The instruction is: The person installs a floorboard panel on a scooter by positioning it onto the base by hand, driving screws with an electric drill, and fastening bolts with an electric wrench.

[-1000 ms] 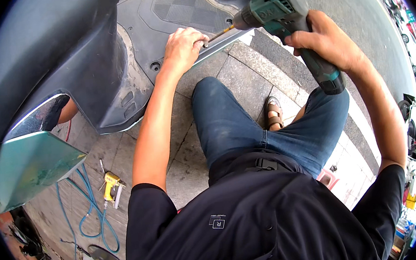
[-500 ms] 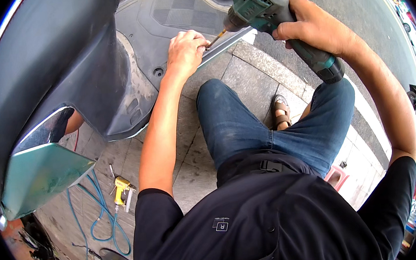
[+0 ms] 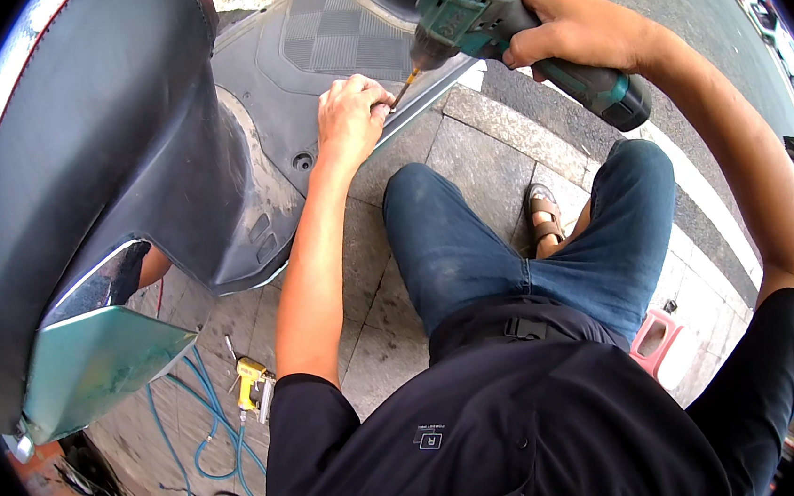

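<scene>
My right hand (image 3: 576, 32) is wrapped round the grip of a green and black cordless drill (image 3: 466, 6). From its chuck a long thin driver bit (image 3: 407, 86) slants down to the outer edge of a scooter's grey plastic footboard (image 3: 307, 86). Close beside the bit's tip is my left hand (image 3: 351, 120), fingers bent and pinched together against that edge. Whatever those fingers hold is too small and too covered to make out. A round recessed hole (image 3: 303, 162) shows in the footboard near my left wrist.
The scooter's black seat (image 3: 77, 153) and green side panel (image 3: 105, 363) rise at the left. On the paving lie a yellow air tool (image 3: 252, 383) and a blue hose (image 3: 211, 406). A pink stool (image 3: 655, 339) stands behind my right leg. Road runs along the right.
The drill has tipped so that its bit points more steeply down at the footboard edge. My left hand stays pinched at nearly the same spot. The whole view has shifted slightly.
</scene>
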### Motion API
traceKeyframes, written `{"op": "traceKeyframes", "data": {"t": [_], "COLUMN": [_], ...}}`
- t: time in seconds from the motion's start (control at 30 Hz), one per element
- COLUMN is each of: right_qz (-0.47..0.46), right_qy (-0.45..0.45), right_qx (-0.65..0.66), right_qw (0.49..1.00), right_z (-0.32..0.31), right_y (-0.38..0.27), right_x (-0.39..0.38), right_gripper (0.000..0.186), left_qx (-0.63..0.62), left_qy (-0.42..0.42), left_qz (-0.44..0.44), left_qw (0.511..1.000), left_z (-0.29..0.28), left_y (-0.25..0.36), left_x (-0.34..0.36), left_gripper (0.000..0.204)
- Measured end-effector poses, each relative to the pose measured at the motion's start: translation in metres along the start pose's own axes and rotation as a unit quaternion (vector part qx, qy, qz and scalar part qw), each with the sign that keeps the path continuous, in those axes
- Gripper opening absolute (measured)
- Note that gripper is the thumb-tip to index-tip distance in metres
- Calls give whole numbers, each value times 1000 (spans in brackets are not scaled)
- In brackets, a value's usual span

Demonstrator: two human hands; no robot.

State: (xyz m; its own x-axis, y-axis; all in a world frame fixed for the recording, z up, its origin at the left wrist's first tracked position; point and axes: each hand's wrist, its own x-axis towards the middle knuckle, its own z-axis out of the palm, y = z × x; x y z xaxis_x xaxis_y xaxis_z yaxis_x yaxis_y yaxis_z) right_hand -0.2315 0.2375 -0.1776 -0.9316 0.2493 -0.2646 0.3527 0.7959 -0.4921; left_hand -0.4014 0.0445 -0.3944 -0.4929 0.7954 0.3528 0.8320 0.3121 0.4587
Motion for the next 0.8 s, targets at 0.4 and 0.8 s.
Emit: {"op": "traceKeyframes", "data": {"t": [0.4, 0.8], "right_qz": [25, -57], "right_qy": [-29, -137], "right_qx": [94, 105], "right_qw": [995, 983], "right_z": [-9, -30], "right_y": [-9, 21], "right_x": [11, 34], "right_gripper": [48, 46], "left_qx": [1, -27], "left_qy": [-7, 41], "left_qz": [4, -43], "left_qw": [1000, 998], "left_z": [-2, -3], "left_y": [0, 5], "left_x": [1, 4], "left_gripper": [10, 21]}}
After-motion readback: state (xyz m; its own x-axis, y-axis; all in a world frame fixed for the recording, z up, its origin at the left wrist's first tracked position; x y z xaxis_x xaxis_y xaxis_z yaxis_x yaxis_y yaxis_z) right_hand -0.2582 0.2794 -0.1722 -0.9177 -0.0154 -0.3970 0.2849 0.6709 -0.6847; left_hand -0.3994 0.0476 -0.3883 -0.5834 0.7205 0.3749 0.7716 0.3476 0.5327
